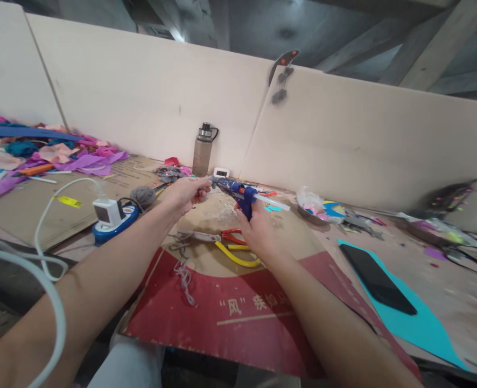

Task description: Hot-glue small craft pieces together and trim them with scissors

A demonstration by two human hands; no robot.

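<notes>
My right hand [257, 223] is wrapped round the handle of a blue hot glue gun [245, 200], with a whitish glue stick [273, 201] poking out of its back end. The gun's nozzle end points left, toward my left hand [192, 193]. There my left fingers are pinched together by a small dark grey piece [215, 183]; its exact shape is too small to make out. Below the hands, scissors [200, 236] and a tool with yellow and red handles [238, 257] lie on a red and tan cardboard sheet [262, 328]. Grey yarn [186, 283] trails beside them.
At the back stand a water bottle [202, 153] and a small white clock [221, 172]. To the left are a blue power strip [117, 223], white cables and colourful felt scraps [61, 153]. A black phone [378, 277] lies right on turquoise sheet [424, 334], near a bowl [313, 215].
</notes>
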